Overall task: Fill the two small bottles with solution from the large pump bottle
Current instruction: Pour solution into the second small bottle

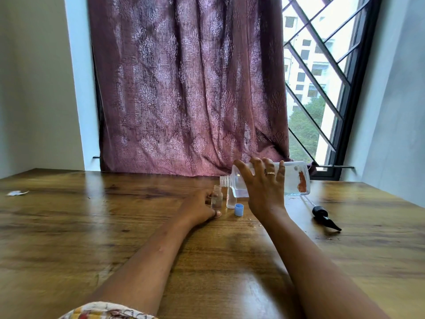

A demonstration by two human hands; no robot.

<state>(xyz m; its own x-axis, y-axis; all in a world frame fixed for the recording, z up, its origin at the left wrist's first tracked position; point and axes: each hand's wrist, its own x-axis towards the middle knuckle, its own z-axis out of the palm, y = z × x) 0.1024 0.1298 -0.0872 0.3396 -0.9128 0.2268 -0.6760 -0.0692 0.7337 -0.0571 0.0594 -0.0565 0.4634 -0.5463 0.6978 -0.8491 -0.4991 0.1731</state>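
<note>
tipping the large bottle (292, 178) sideways, the right hand (264, 187) wraps it, neck above the small bottle (216, 199) the left hand (197, 208) grips; second small bottle (231, 201) stands just beside, near the counter's (115, 215) far edge.

Your table (92, 226) is warm brown wood streaked with darker grain. The curtain (188, 88) is mauve with a paler damask leaf pattern. The large pump bottle (295, 174) is clear with an orange-red label patch; the left small bottle (216, 199) and right small bottle (231, 201) are clear too. The cap (238, 209) is light blue, the pump head (324, 217) black, the ring (270, 173) gold, your sleeve (103, 311) cream printed yellow and red
</note>
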